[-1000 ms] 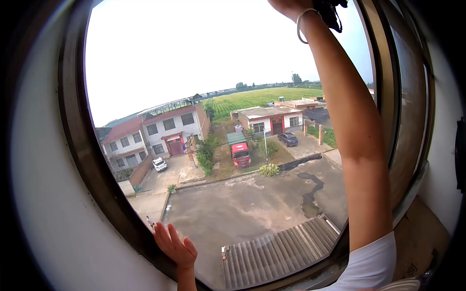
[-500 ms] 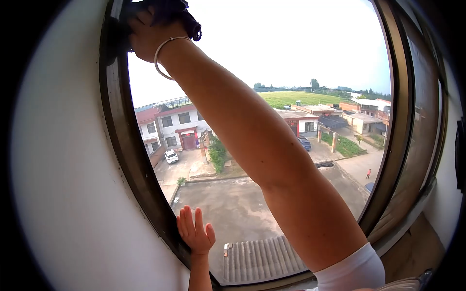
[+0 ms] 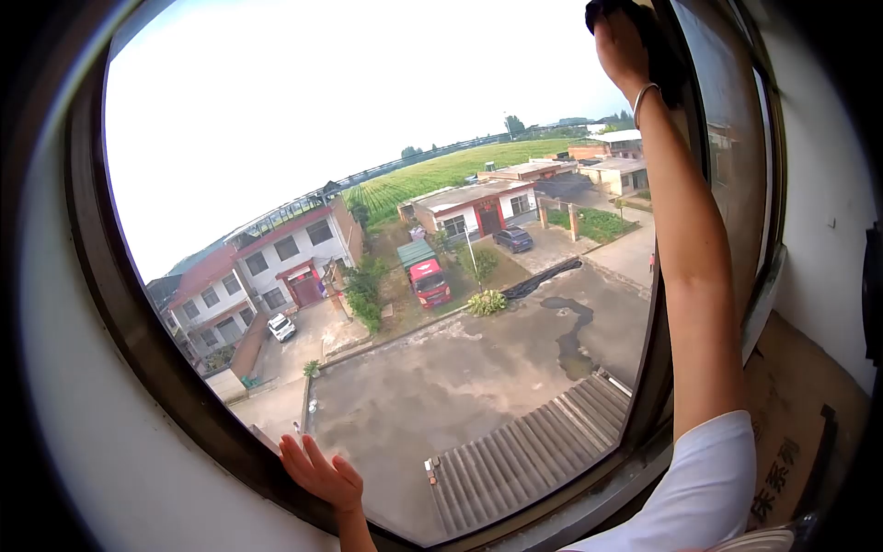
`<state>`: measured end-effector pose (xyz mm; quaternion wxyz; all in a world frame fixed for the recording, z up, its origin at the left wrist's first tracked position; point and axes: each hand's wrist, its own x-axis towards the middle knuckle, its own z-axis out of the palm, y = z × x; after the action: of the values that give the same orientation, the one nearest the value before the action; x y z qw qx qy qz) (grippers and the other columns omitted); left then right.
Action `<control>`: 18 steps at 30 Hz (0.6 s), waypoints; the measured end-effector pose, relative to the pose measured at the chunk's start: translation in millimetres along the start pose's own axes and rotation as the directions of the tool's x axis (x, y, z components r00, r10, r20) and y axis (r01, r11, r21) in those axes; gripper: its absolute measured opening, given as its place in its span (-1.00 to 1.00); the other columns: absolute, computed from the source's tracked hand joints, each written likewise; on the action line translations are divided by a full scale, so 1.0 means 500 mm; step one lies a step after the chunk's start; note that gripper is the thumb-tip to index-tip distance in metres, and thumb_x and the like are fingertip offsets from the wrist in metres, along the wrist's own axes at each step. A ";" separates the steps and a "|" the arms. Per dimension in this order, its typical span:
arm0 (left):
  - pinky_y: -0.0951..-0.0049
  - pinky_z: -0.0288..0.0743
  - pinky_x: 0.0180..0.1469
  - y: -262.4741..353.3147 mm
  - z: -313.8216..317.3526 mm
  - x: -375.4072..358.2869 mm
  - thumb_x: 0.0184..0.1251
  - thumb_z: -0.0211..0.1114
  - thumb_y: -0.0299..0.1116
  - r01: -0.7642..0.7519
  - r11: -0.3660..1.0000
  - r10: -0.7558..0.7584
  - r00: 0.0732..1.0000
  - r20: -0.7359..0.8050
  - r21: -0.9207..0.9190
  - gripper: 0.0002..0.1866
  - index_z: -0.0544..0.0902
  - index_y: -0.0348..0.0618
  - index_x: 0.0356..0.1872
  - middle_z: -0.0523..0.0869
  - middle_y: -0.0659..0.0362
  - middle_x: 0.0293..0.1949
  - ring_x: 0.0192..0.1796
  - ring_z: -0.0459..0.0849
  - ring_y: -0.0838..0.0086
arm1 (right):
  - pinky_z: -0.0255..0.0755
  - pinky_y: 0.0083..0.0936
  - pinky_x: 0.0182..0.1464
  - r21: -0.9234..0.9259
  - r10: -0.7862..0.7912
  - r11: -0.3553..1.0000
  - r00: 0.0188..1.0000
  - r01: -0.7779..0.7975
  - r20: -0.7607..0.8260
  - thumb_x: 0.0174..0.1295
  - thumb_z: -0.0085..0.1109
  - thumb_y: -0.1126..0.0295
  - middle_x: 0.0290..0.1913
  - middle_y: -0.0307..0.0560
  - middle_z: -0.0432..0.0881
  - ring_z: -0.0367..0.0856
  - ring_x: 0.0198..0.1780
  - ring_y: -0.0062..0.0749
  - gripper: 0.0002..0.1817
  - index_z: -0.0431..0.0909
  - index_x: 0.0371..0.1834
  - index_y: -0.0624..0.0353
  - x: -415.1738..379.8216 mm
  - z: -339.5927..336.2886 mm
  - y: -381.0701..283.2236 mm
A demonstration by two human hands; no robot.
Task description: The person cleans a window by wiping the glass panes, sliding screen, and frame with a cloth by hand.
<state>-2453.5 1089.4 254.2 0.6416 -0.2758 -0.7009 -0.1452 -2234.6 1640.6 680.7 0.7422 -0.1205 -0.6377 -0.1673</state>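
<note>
At the top right, my right hand (image 3: 623, 51) is raised and closed on a dark cloth (image 3: 600, 11), close to the right side of the window frame (image 3: 658, 368). Its fingers are partly hidden, and a bracelet (image 3: 643, 103) circles that wrist. Low on the left, my left hand (image 3: 324, 477) is open with fingers spread, holding nothing. It rests at the lower left part of the frame, by the window opening.
White wall (image 3: 120, 405) runs along the left. Sliding panes (image 3: 731, 138) stand on the right, above a cardboard box (image 3: 791, 423). Outside, far below, are a corrugated roof (image 3: 533, 451), a yard, houses, a red truck (image 3: 429, 281) and fields.
My right hand has moved with the cloth from the frame's upper left to its upper right. My view has turned and tilted. My left hand stays by the lower left frame.
</note>
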 end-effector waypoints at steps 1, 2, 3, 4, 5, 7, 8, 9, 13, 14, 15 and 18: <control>-0.08 0.03 0.48 0.002 -0.001 0.001 0.54 -0.18 -0.20 -0.003 1.000 0.003 1.000 -0.008 0.010 -0.45 0.27 -0.32 0.42 0.24 -0.23 0.46 0.49 0.20 -0.12 | 0.20 -0.12 0.36 0.095 0.049 0.994 0.998 -0.045 -0.040 0.44 -0.21 0.12 0.30 0.09 0.39 0.34 0.33 0.01 -0.54 0.39 0.27 0.11 -0.042 -0.013 -0.010; -0.08 0.04 0.48 0.003 0.000 0.002 0.54 -0.18 -0.20 -0.002 1.000 0.002 1.000 -0.011 0.006 -0.45 0.26 -0.32 0.43 0.23 -0.23 0.46 0.49 0.20 -0.12 | 0.22 -0.21 0.41 0.194 0.098 0.978 0.992 -0.081 -0.083 0.43 -0.18 0.03 0.40 0.02 0.39 0.36 0.39 -0.03 -0.45 0.36 0.39 0.04 -0.078 -0.019 -0.023; -0.08 0.04 0.48 0.004 0.001 0.003 0.54 -0.18 -0.20 0.000 1.000 0.000 1.000 -0.009 -0.001 -0.45 0.26 -0.32 0.43 0.23 -0.23 0.46 0.49 0.20 -0.12 | 0.19 -0.20 0.42 0.085 -0.119 0.987 0.977 0.136 -0.180 0.46 -0.25 0.09 0.41 0.17 0.35 0.30 0.42 0.05 -0.42 0.30 0.39 0.27 -0.115 0.000 -0.003; -0.10 0.05 0.47 0.005 0.002 0.004 0.55 -0.19 -0.20 0.009 1.000 -0.009 1.000 -0.013 0.000 -0.46 0.26 -0.28 0.43 0.23 -0.22 0.46 0.48 0.21 -0.12 | 0.10 0.06 0.39 0.167 -0.162 0.969 0.979 0.181 -0.125 0.44 -0.21 0.09 0.50 -0.04 0.24 0.18 0.49 -0.06 -0.48 0.34 0.40 0.00 -0.171 -0.020 -0.049; -0.11 0.07 0.47 0.006 0.000 0.002 0.55 -0.20 -0.20 0.017 1.000 -0.017 1.000 -0.014 -0.002 -0.46 0.26 -0.24 0.43 0.23 -0.22 0.45 0.47 0.23 -0.11 | 0.14 0.12 0.33 0.122 -0.208 0.970 0.978 0.210 -0.029 0.44 -0.21 0.08 0.49 0.12 0.21 0.15 0.49 0.08 -0.42 0.29 0.39 0.22 -0.234 -0.049 -0.077; -0.10 0.07 0.47 0.009 0.000 0.005 0.55 -0.20 -0.20 0.021 1.000 -0.021 1.000 -0.011 -0.006 -0.46 0.26 -0.24 0.44 0.23 -0.21 0.45 0.47 0.23 -0.11 | 0.08 0.21 0.36 0.139 -0.218 0.971 0.962 0.196 0.165 0.44 -0.16 0.05 0.50 0.14 0.17 0.13 0.49 0.14 -0.39 0.27 0.42 0.20 -0.373 -0.109 -0.142; -0.10 0.07 0.47 0.006 0.000 0.005 0.55 -0.20 -0.20 0.015 1.000 -0.015 1.000 -0.019 -0.006 -0.47 0.26 -0.24 0.43 0.24 -0.21 0.45 0.47 0.23 -0.10 | 0.01 0.25 0.40 0.074 -0.193 0.981 0.923 0.178 0.334 0.43 -0.13 0.03 0.50 0.14 0.17 0.11 0.49 0.21 -0.39 0.30 0.42 0.19 -0.453 -0.135 -0.157; -0.09 0.07 0.47 0.007 0.000 0.006 0.55 -0.20 -0.20 0.012 1.000 -0.013 1.000 -0.028 -0.003 -0.47 0.26 -0.24 0.43 0.24 -0.21 0.45 0.47 0.23 -0.10 | -0.02 0.18 0.44 0.031 -0.175 0.982 0.838 0.186 0.517 0.40 -0.06 0.02 0.48 0.14 0.21 0.13 0.48 0.26 -0.38 0.32 0.41 0.17 -0.511 -0.169 -0.178; -0.03 0.02 0.49 0.008 -0.002 0.011 0.56 -0.19 -0.17 0.001 1.000 -0.002 0.999 -0.032 -0.015 -0.45 0.28 -0.32 0.42 0.24 -0.21 0.46 0.49 0.20 -0.09 | -0.11 0.00 0.51 0.257 -0.457 0.887 0.814 0.384 0.359 0.34 0.08 0.15 0.40 0.34 0.26 0.19 0.43 0.28 -0.35 0.31 0.38 0.38 -0.455 -0.158 -0.132; -0.03 0.02 0.49 0.007 -0.003 0.010 0.56 -0.19 -0.17 0.000 1.000 -0.001 1.000 -0.020 -0.013 -0.45 0.28 -0.32 0.42 0.24 -0.21 0.46 0.49 0.20 -0.09 | -0.09 -0.04 0.51 0.299 -0.387 0.904 0.883 0.307 0.265 0.38 0.03 0.18 0.41 0.32 0.26 0.18 0.43 0.26 -0.38 0.29 0.39 0.38 -0.395 -0.131 -0.126; -0.02 0.02 0.49 0.009 0.000 0.011 0.56 -0.19 -0.16 0.006 1.000 -0.007 0.999 -0.034 -0.018 -0.44 0.29 -0.32 0.41 0.24 -0.20 0.46 0.49 0.20 -0.09 | -0.07 -0.08 0.51 0.244 -0.289 0.939 0.941 0.242 0.179 0.42 -0.04 0.22 0.43 0.29 0.25 0.16 0.44 0.26 -0.42 0.28 0.40 0.37 -0.324 -0.103 -0.108; -0.04 0.05 0.48 0.010 0.001 0.009 0.56 -0.19 -0.16 0.013 1.000 -0.014 0.999 -0.042 -0.016 -0.46 0.30 -0.28 0.41 0.26 -0.19 0.46 0.48 0.23 -0.08 | 0.10 -0.06 0.39 0.108 -0.233 0.963 0.964 0.247 -0.131 0.44 -0.13 0.16 0.36 0.18 0.29 0.22 0.40 0.06 -0.52 0.35 0.28 0.26 -0.100 0.007 -0.001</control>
<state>-2451.3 1094.7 257.6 0.6530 -0.2728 -0.6880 -0.1607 -2244.2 1646.2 632.1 0.7585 0.0138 -0.6121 -0.2231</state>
